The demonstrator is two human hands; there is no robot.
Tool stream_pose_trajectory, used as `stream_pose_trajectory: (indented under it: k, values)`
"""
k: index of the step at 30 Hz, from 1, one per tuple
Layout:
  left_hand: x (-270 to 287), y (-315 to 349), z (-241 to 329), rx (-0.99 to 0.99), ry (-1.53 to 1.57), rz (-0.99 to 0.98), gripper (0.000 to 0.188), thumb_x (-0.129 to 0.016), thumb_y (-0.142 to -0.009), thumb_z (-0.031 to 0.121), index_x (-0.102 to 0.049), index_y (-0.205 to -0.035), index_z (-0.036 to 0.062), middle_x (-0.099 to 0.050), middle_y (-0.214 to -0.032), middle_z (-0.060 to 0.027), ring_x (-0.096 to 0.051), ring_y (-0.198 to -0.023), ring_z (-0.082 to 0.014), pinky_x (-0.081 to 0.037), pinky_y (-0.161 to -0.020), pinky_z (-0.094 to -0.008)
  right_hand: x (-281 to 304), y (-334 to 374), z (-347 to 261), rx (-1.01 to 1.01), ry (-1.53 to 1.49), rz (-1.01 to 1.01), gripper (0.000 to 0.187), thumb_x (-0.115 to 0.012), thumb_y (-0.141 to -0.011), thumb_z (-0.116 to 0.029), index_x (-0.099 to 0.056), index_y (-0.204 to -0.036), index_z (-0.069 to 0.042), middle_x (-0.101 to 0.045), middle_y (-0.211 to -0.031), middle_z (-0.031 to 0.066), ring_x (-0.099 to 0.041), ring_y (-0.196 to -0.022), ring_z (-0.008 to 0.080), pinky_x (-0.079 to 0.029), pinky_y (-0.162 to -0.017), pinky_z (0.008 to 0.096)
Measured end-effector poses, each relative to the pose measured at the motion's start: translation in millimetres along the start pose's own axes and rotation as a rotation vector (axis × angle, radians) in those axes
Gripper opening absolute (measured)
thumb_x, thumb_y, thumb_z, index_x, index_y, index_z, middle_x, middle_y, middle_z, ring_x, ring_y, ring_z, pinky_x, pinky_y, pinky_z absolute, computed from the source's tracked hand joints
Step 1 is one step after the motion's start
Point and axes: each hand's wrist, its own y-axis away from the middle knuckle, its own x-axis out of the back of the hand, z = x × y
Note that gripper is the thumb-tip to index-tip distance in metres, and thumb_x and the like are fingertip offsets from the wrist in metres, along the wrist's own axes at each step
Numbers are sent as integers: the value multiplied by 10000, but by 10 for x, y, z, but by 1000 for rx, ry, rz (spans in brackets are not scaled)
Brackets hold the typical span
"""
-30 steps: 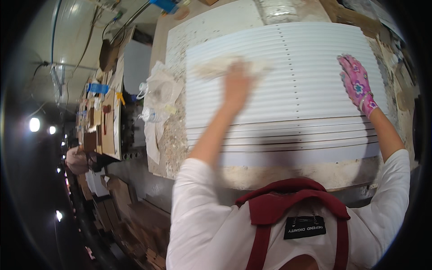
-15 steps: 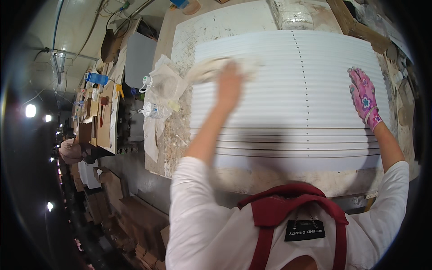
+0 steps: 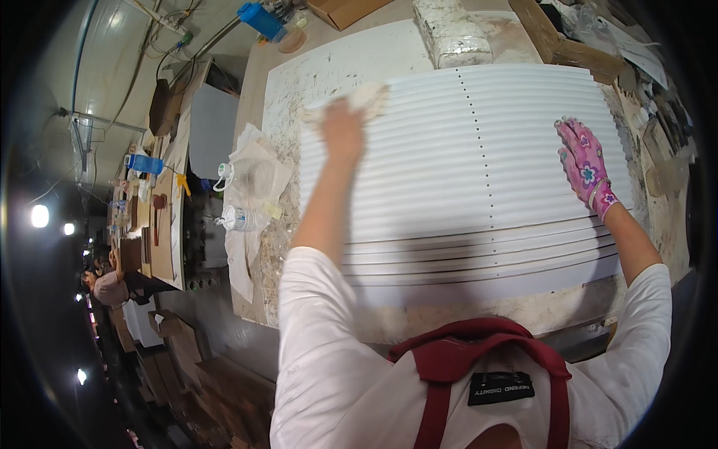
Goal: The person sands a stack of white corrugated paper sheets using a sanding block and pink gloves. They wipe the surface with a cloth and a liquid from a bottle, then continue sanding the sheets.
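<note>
Left hand [image 3: 343,136] is pressing a cloth [image 3: 369,100] on white slats' [image 3: 426,168] upper left; grip blurred, can't tell.
Gloved right hand [image 3: 585,163] is lying open on slats; stained table [image 3: 256,86] is holding them; person [image 3: 112,289] is showing beside cluttered bench [image 3: 166,236], far left.

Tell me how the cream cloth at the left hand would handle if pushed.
The cream cloth is probably floppy, since it bunches irregularly around the left hand. It might slide easily if pushed across the white slats, whose faces look smooth.
</note>
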Motion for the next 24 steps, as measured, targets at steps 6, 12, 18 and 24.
stream_pose_trajectory:
  k: [6,12,18,24]
  values:
    - [-786,88,1911,-521,145,-6,533,-516,-922,393,-466,-1358,90,-424,-1425,-142,-390,-1309,-330,-274,-1083,-518,-16,-24,-25,-39,39,-18,480,-505,-875,-98,-471,-1353,-87,-454,-1384,169,-391,-1286,371,-302,-1095,436]
    - [-564,-390,-135,-138,-108,86,456,-435,-973,324,-519,-1287,4,-459,-1388,-170,-402,-1302,-319,-346,-1032,-489,37,-14,-14,-5,6,29,467,-524,-858,-110,-495,-1322,-80,-458,-1374,175,-405,-1262,382,-309,-1086,447]
    - [-516,-412,176,-298,-55,124,411,-448,-958,250,-540,-1219,-55,-500,-1312,-240,-460,-1227,-366,-380,-1035,-442,28,-89,-121,-52,-18,1,476,-529,-865,-122,-486,-1339,-98,-433,-1399,169,-385,-1282,383,-305,-1086,452]
    - [-647,-356,1142,-501,109,11,425,-497,-926,257,-499,-1295,46,-452,-1383,-175,-409,-1285,-342,-383,-1011,-474,-3,23,-34,-130,-28,-39,479,-513,-882,-75,-476,-1358,-110,-415,-1423,158,-367,-1304,376,-284,-1107,440]
